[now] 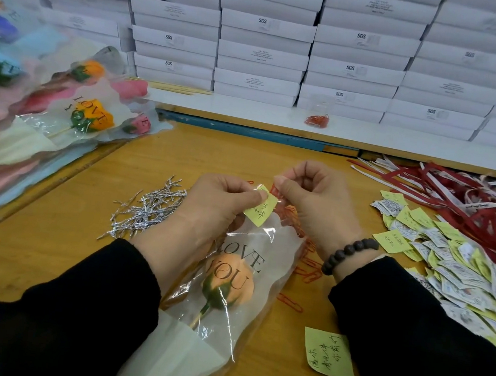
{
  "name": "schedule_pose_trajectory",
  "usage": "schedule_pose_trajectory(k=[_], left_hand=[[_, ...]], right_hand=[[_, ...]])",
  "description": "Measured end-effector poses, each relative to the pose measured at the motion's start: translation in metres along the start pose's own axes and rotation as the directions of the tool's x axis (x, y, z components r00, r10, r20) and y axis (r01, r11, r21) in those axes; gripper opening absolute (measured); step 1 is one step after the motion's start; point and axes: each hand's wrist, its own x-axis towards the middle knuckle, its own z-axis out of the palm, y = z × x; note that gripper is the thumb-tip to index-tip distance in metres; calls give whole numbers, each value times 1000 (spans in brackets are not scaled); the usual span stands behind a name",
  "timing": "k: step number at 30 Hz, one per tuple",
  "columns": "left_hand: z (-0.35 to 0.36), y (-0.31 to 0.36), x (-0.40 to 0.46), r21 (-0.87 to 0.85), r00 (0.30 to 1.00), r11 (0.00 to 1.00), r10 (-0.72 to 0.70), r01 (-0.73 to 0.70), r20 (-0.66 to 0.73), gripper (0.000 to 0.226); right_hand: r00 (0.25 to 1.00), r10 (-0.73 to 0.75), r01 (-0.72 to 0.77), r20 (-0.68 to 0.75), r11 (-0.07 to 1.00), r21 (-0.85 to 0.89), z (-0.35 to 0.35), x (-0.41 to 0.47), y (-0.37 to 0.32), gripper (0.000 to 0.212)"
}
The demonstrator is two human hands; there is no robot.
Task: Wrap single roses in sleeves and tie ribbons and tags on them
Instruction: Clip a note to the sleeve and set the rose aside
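Your left hand [220, 203] pinches the yellow tag [260, 209] against the top edge of the sleeve [222, 334]. Your right hand [310, 201] has its fingers curled, thumb and forefinger pinching a red clip [275, 190] at the tag's upper corner. The sleeve lies on the table [55, 245] between your forearms, with the peach rose [230, 282] inside, head toward your hands, stem toward you. Silver ties [150, 207] sit just left of your left hand. Loose red clips [300, 288] lie under and beside your right wrist. Another yellow note [329, 354] is near your right sleeve. Tag pile [449, 268] and red ribbons [457, 201] at right. Finished roses [72, 104] stacked at left, white boxes [265, 33] behind.
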Motion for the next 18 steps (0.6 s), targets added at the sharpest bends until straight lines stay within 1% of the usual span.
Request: schedule_pose_trajectory(k=[2, 7, 11, 18], left_hand=[[0, 0, 0, -10, 1000, 1000, 3, -3, -2, 18], [1, 1, -1, 12, 1000, 1000, 12, -12, -1, 16], [1, 2, -1, 12, 1000, 1000, 23, -23, -17, 13], [1, 0, -2, 32, 998, 998, 50, -50, -22, 20]], right_hand=[[999, -28, 27, -28, 999, -39, 1, 0, 0, 11], [999, -24, 22, -44, 999, -39, 1, 0, 1, 6], [1000, -7, 7, -29, 1000, 10, 2, -1, 2, 7], [1000, 4, -4, 7, 1000, 14, 0, -1, 4, 7]])
